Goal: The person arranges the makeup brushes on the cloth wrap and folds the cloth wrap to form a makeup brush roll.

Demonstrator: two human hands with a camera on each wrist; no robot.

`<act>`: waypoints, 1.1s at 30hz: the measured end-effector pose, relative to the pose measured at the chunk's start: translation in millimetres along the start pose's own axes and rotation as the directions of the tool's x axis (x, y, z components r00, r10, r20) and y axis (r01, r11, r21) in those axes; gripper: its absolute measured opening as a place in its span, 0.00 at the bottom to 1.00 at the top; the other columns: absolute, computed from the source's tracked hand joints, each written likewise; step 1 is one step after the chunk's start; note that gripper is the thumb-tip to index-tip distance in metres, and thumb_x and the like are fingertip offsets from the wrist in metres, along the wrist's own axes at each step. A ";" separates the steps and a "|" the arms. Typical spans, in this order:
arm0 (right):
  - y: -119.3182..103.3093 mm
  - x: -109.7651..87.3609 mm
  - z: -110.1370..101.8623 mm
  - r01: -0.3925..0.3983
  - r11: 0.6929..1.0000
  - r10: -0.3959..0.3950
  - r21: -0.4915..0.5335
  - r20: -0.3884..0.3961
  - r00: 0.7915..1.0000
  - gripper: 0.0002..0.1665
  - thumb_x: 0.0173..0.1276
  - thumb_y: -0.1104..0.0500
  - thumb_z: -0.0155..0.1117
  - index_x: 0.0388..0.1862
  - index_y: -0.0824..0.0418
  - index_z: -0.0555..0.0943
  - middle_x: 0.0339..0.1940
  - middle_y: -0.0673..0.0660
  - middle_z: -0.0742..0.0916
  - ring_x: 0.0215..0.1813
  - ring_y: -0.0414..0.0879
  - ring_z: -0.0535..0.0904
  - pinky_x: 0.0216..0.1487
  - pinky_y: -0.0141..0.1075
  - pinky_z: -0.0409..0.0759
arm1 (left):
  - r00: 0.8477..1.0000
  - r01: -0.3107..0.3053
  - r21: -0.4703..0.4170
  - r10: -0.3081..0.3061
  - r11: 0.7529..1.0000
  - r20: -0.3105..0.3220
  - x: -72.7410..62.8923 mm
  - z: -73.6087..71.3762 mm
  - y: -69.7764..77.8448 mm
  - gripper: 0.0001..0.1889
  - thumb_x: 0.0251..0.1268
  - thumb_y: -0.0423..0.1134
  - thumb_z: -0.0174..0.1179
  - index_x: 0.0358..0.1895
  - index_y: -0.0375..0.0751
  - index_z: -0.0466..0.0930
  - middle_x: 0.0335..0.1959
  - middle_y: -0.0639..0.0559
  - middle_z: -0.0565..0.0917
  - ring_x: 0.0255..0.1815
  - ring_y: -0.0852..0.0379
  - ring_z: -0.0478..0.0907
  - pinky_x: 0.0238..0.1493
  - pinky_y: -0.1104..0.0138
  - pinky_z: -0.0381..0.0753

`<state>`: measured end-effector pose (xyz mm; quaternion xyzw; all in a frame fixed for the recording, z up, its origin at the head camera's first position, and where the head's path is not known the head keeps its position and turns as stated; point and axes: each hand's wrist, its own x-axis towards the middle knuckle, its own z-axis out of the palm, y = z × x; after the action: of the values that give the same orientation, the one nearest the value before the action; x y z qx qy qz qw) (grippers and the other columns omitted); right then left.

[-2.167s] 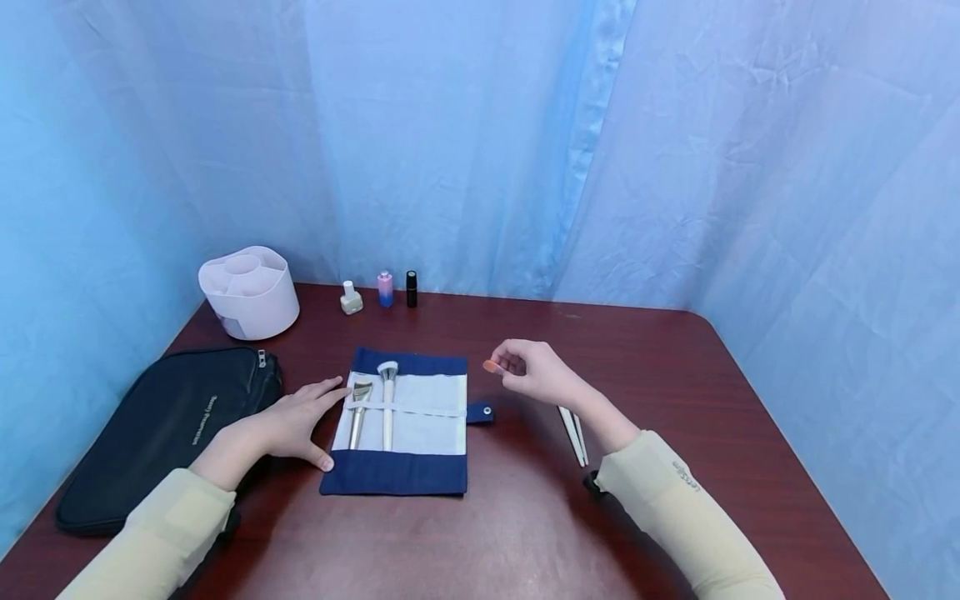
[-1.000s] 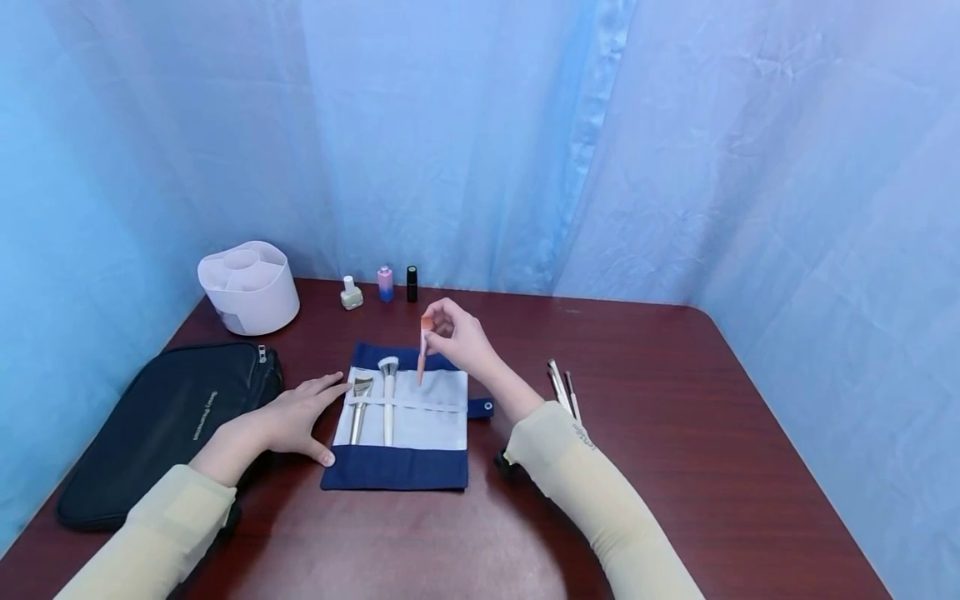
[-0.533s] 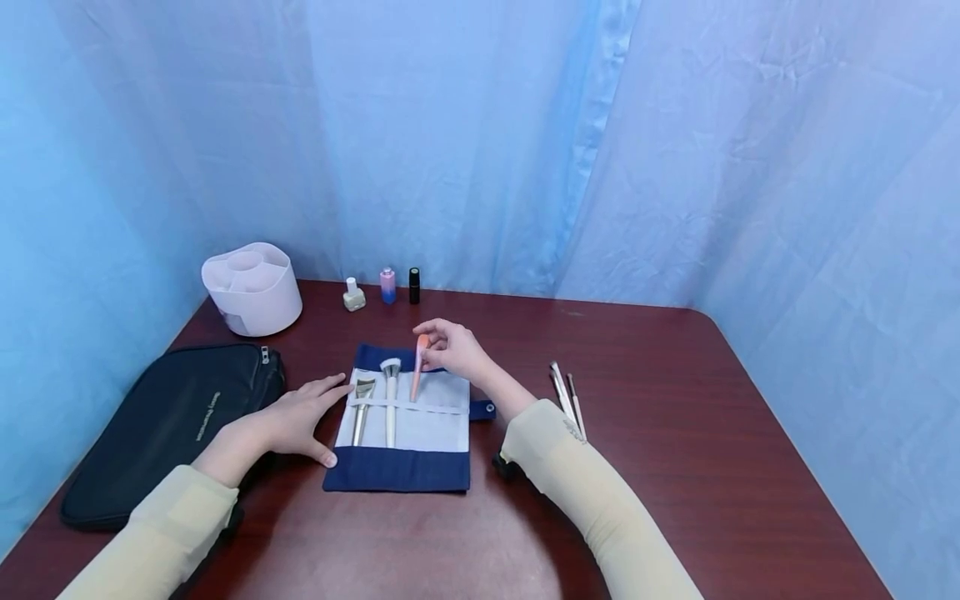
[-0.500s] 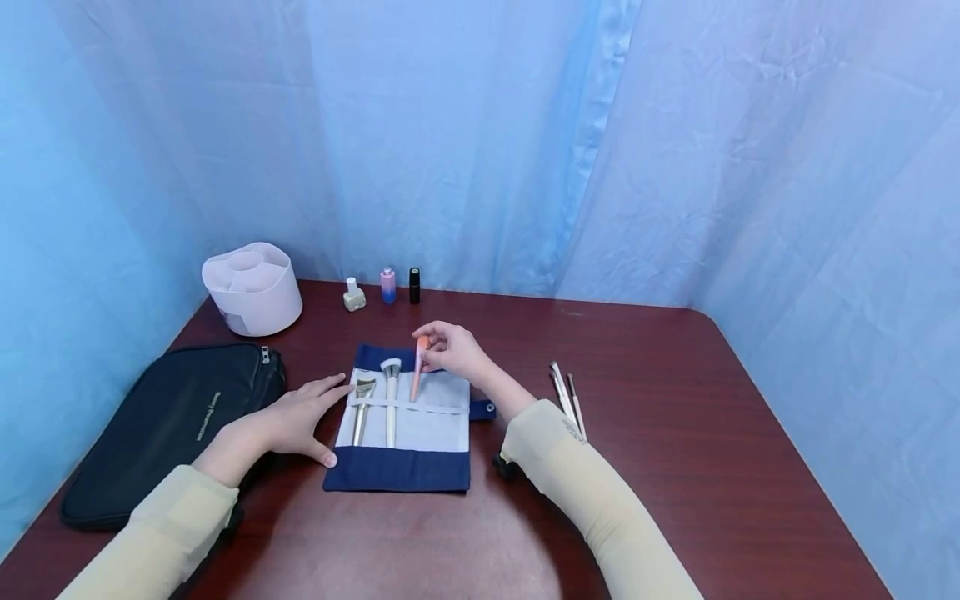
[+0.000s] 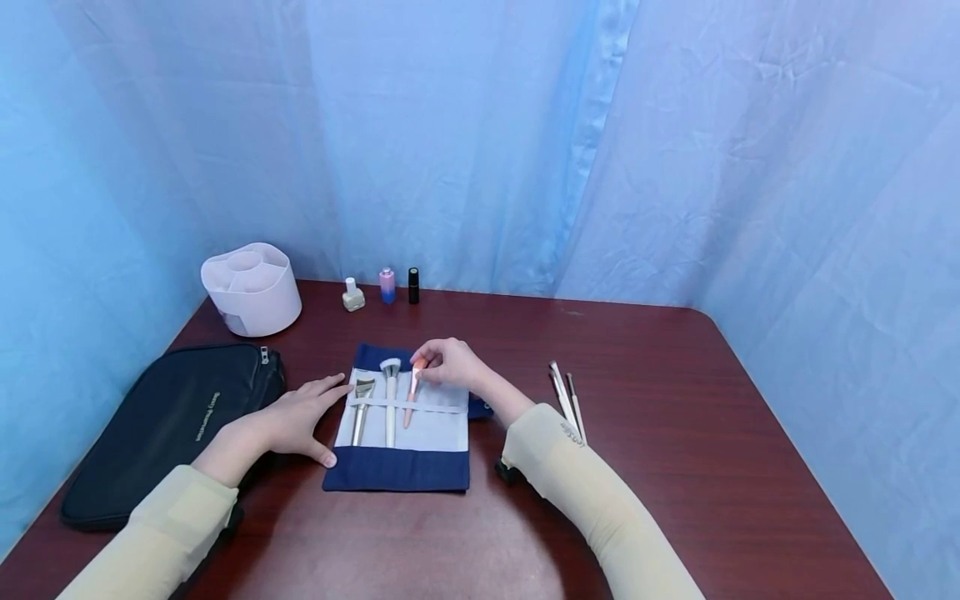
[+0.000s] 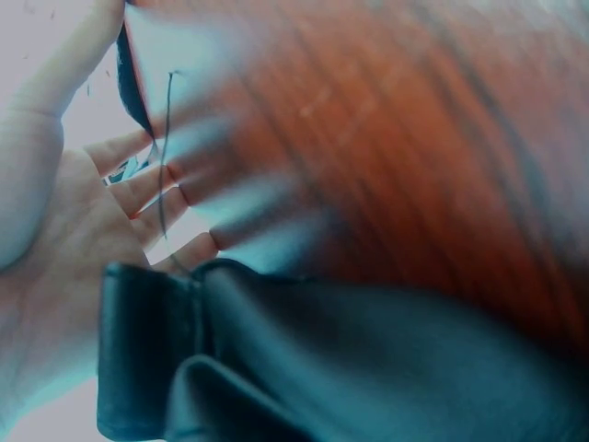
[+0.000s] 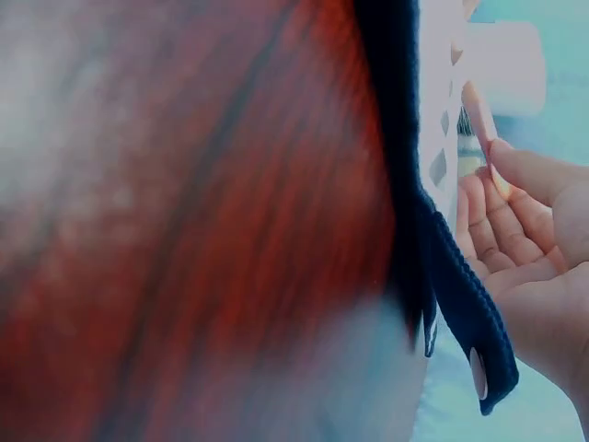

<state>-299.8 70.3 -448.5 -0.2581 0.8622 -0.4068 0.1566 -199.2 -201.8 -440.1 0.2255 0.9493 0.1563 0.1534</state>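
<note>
A navy and white brush roll (image 5: 438, 433) lies unfolded on the table. Two brushes sit under its white elastic band: a gold-handled brush (image 5: 360, 412) at the left and a white-handled brush (image 5: 391, 404) beside it. My right hand (image 5: 453, 367) pinches a pink makeup brush (image 5: 411, 404) near its orange head; the handle passes the band and points down toward the lower pocket. In the right wrist view, thumb and fingers hold the pink brush (image 7: 479, 115) beyond the roll's snap strap (image 7: 474, 322). My left hand (image 5: 296, 421), fingers spread, rests at the roll's left edge.
A black zip case (image 5: 172, 433) lies at the left, under the left forearm's side. Behind stand a white divided organizer (image 5: 258, 296), a nail polish bottle (image 5: 352, 296), a pink-blue bottle (image 5: 387, 286) and a black tube (image 5: 413, 286). Several brushes (image 5: 567, 400) lie right of the roll.
My right hand has carried the pink brush leftward from the right of the roll, then lowered it over the white panel, its handle sliding past the band. The left hand has stayed put.
</note>
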 end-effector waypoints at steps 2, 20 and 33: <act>0.5 -0.4 0.4 0.007 1.000 -0.007 -0.016 0.028 1.000 0.11 0.62 0.60 0.67 0.44 0.59 0.83 0.33 0.50 0.85 0.32 0.42 0.79 0.32 0.31 0.80 | 1.000 -0.001 -0.002 0.001 1.000 0.001 -0.4 -0.8 0.9 0.56 0.38 0.59 0.74 0.72 0.37 0.56 0.73 0.34 0.52 0.71 0.32 0.52 0.62 0.35 0.56; -2.8 -4.2 5.4 0.133 0.980 -0.096 -0.149 0.233 0.968 0.04 0.61 0.58 0.68 0.36 0.53 0.84 0.31 0.46 0.85 0.33 0.37 0.76 0.37 0.27 0.76 | 1.000 0.013 0.000 -0.013 1.000 0.002 2.0 3.2 -3.1 0.58 0.37 0.61 0.73 0.72 0.38 0.55 0.74 0.35 0.52 0.71 0.33 0.51 0.63 0.35 0.55; -12.1 -11.5 -19.2 0.117 0.985 -0.087 -0.129 0.217 0.972 0.14 0.63 0.57 0.67 0.48 0.56 0.83 0.42 0.48 0.85 0.42 0.40 0.79 0.41 0.30 0.79 | 1.000 0.005 0.001 -0.005 1.000 0.000 -0.2 0.7 1.1 0.57 0.38 0.60 0.73 0.72 0.38 0.55 0.74 0.34 0.52 0.71 0.32 0.51 0.62 0.35 0.56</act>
<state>-295.8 82.4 -426.5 -0.3543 0.8530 -0.3227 0.2069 -198.3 -200.8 -440.3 0.2233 0.9500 0.1553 0.1536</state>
